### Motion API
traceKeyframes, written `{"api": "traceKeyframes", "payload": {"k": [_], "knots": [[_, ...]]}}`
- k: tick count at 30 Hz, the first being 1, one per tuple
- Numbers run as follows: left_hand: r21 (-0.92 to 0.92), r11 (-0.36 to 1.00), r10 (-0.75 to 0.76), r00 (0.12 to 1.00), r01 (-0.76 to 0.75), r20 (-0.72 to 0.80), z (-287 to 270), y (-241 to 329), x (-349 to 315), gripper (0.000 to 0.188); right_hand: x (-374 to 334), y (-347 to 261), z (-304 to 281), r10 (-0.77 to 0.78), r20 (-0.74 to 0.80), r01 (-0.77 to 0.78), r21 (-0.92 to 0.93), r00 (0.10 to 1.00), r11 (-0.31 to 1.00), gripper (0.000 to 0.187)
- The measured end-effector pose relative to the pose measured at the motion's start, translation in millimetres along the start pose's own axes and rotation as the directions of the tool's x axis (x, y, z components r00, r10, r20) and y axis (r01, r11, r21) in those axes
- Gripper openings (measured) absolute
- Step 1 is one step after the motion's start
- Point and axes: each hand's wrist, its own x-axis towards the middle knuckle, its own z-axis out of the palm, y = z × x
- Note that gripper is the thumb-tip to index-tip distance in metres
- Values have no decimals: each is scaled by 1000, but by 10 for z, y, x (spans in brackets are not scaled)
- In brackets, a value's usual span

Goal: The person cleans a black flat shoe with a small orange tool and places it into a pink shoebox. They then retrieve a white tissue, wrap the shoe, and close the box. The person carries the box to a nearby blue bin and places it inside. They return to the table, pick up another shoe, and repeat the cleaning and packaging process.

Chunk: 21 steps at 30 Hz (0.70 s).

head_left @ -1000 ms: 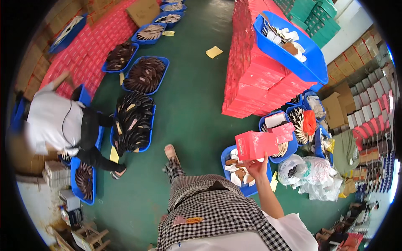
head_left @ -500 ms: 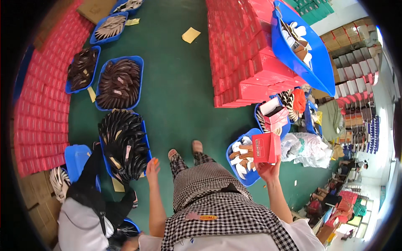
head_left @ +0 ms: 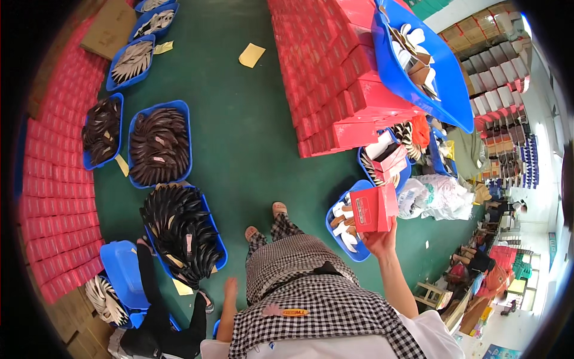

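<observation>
My right hand (head_left: 382,240) is closed on the lower edge of a red shoe box (head_left: 372,210), holding it up at the right. Below the box, a blue bin (head_left: 357,256) on the floor holds white and brown shoe parts (head_left: 348,240). My left hand (head_left: 231,285) hangs low beside my checked apron (head_left: 299,293), and its fingers are too indistinct to read. Nearest to it on the left stands a blue bin (head_left: 222,258) heaped with black shoes (head_left: 182,230).
Red boxes (head_left: 326,90) are stacked ahead on the right, with a large blue bin (head_left: 460,110) on top. Another red box wall (head_left: 57,209) lines the left. A seated person's black-clad leg (head_left: 149,275) stretches out at lower left. Clear plastic bags (head_left: 442,197) lie at right.
The view has turned slightly, and things on the left sit lower. My left hand has dropped toward my side. My right hand still holds the shoe box.
</observation>
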Motion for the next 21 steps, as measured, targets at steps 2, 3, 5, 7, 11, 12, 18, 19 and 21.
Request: {"api": "traceKeyframes", "payload": {"k": [2,3,5,7,11,12,18,19,21], "knots": [[-62,996,-73,996,70,-47,-35,-126,67,32,-92,13,94,-10,-20,10,-13,1000,1000,84],[-94,990,-112,991,105,-69,-38,-207,122,33,-132,21,121,-15,-30,14,-21,999,1000,83],[-8,998,69,996,-70,-56,-74,-285,243,31,-142,51,139,6,-11,-6,3,1000,1000,84],[-137,981,133,991,-134,-15,38,-69,265,26,-195,89,132,12,-10,-12,16,1000,1000,85],[-320,936,141,989,-145,-36,319,392,151,23,-264,194,146,23,-12,-23,14,1000,1000,86],[-354,925,133,990,-141,-47,376,476,104,24,-269,223,115,23,-18,-23,15,1000,1000,86],[-299,920,269,963,-253,12,382,456,-96,30,-344,320,2,32,-4,-32,-24,999,999,85],[-297,931,226,974,-213,10,336,321,-48,30,-358,332,14,35,6,-35,-21,999,999,85],[-299,945,139,990,-134,-4,228,-78,107,30,-344,359,70,51,36,-51,-20,998,999,84]]}}
